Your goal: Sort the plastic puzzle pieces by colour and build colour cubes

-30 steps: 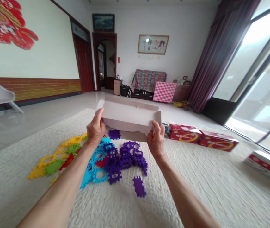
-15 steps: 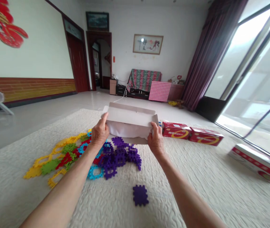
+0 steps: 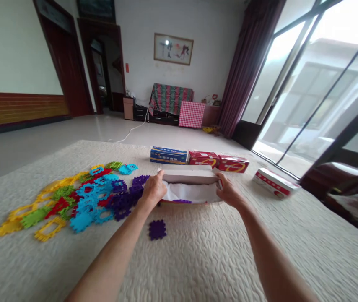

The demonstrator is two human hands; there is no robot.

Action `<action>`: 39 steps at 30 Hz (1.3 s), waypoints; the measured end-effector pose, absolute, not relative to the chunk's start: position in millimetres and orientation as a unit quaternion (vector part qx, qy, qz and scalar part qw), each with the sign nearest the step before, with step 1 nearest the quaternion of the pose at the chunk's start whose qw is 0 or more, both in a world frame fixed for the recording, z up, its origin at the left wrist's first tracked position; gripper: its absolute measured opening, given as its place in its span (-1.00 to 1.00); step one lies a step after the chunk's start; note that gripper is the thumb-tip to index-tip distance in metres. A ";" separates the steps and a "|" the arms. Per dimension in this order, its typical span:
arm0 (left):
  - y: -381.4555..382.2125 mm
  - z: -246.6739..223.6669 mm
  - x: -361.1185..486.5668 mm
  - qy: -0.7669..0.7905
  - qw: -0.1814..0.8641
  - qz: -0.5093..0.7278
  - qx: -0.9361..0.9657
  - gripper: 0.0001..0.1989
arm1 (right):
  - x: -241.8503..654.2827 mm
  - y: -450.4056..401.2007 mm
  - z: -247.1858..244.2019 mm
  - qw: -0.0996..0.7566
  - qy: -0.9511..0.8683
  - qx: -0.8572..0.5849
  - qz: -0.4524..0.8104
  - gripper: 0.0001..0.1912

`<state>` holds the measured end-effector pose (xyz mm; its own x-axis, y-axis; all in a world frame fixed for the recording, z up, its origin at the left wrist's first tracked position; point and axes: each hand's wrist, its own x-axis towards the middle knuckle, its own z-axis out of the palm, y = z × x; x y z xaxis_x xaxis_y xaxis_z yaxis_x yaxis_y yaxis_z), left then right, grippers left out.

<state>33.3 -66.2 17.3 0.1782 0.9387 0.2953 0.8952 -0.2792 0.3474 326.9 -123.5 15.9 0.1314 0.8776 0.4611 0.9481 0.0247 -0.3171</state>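
Between my two hands is an open cardboard box (image 3: pixel 188 178) with a white lining (image 3: pixel 191 192) inside. My left hand (image 3: pixel 154 188) grips the box's left end, its thumb near the top edge. At the right end, my right hand (image 3: pixel 230 191) is closed on the box in the same way. A little purple shows at the lining's lower edge; what it is I cannot make out. Just left of the box lie purple interlocking plastic pieces (image 3: pixel 124 201), beside light blue pieces (image 3: pixel 86 209). One purple square piece (image 3: pixel 157 230) lies apart, nearer to me.
Yellow pieces (image 3: pixel 50 228), green pieces (image 3: pixel 36 217) and red pieces spread leftward over the quilted cream mat (image 3: pixel 198 260). Behind the box stand a blue box (image 3: pixel 168 155) and two red boxes (image 3: pixel 203 159). A white and red box (image 3: pixel 276 183) lies to the right.
My hands have carried the box right of the pile and lowered it, tilting its opening toward me. The view has turned right, and the blue box shows fully.
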 end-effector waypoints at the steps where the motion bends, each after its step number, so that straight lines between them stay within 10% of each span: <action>1: -66.8 14.2 39.6 0.596 0.058 0.225 0.769 -0.42 | 326.3 -131.9 17.9 0.288 -0.639 -0.708 -0.082 -0.33; 7: -62.8 10.5 57.6 0.601 0.083 0.209 0.767 -0.43 | 275.4 -162.2 45.3 0.310 -0.728 -0.611 -0.030 -0.73; 16: -58.4 14.7 63.6 0.595 0.097 0.211 0.769 -0.46 | 235.4 -157.3 49.5 0.184 -0.835 -0.492 0.164 -0.74; 26: -44.8 23.2 75.6 0.584 0.114 0.191 0.781 -0.52 | 260.0 -128.0 44.0 0.462 -0.616 -0.582 0.263 -0.71; 39: -52.3 45.0 -31.2 0.619 0.191 0.507 0.568 -0.61 | 165.5 -90.1 57.7 0.543 -0.661 -0.494 0.155 -0.66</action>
<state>-31.2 -52.3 45.0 -0.2810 0.8977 0.3393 0.5097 -0.1599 0.8454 165.5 -90.1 57.7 0.0774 0.8214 0.5651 0.4844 0.4644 -0.7414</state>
